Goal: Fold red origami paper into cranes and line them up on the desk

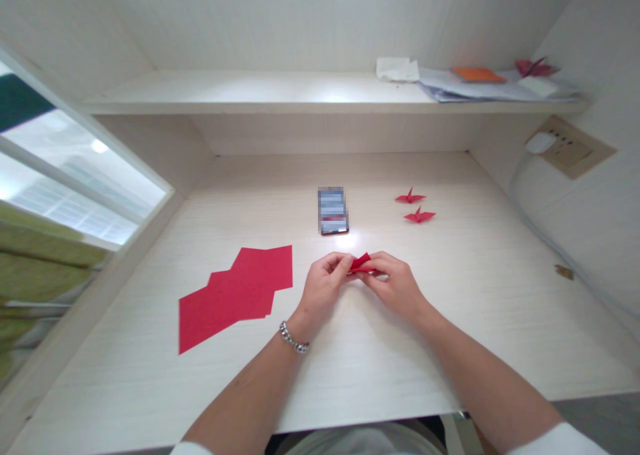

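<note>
Both hands meet at the middle of the pale wooden desk (450, 348), pinching a small folded piece of red paper (360, 262) between them. My left hand (325, 283), with a silver bracelet on its wrist, grips the paper's left end with thumb and fingers closed. On the right end, my right hand (395, 283) has its fingers closed on the paper as well. A fan of flat red paper sheets (235, 295) lies on the desk to the left of my hands.
A phone (333, 210) lies just beyond my hands. Two finished red paper cranes (415, 207) sit at the right rear. The upper shelf (250, 93) carries a tissue, papers, an orange pad and another red crane (536, 68). A wall socket with a white plug (543, 141) is on the right.
</note>
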Tool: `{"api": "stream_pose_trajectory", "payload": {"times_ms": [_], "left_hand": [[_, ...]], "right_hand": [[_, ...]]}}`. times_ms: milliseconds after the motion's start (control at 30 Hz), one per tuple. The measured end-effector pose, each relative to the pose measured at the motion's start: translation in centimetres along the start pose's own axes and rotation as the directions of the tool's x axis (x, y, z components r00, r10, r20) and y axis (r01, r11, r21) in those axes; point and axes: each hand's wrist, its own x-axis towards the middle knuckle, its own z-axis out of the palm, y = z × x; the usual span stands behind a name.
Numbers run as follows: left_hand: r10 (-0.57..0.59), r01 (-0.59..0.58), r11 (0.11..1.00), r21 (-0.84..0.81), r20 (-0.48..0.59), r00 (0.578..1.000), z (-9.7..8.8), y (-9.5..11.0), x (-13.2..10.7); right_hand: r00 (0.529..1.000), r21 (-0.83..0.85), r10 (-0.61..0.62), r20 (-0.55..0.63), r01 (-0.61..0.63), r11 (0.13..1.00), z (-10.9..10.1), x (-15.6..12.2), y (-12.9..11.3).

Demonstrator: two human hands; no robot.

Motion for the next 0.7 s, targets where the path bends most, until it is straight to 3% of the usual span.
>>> {"api": "stream_pose_trajectory", "payload": {"times_ms": [100,267,433,700], "left_hand": [[-0.099,0.103,0.98,-0.171,0.032,0.995,0.11,0.18,-0.09],[-0.215,0.257,0.927,-0.274,0.173,0.961,0.46,0.13,-0.29],[-0.206,0.264,0.905,-0.334,0.198,0.958,0.48,-0.15,-0.41],[-0.194,0.252,0.897,-0.363,0.188,0.963,0.48,-0.39,-0.41]], "right_hand": [[0.99,0.144,0.125,-0.057,-0.116,0.983,-0.2,0.32,0.31],[0.973,0.321,0.222,-0.06,-0.192,0.928,-0.12,0.61,0.9],[0.987,0.324,0.16,-0.015,-0.146,0.935,-0.04,0.48,0.63],[0.999,0.173,0.035,-0.003,-0.034,0.984,-0.16,0.3,0.12]]}}
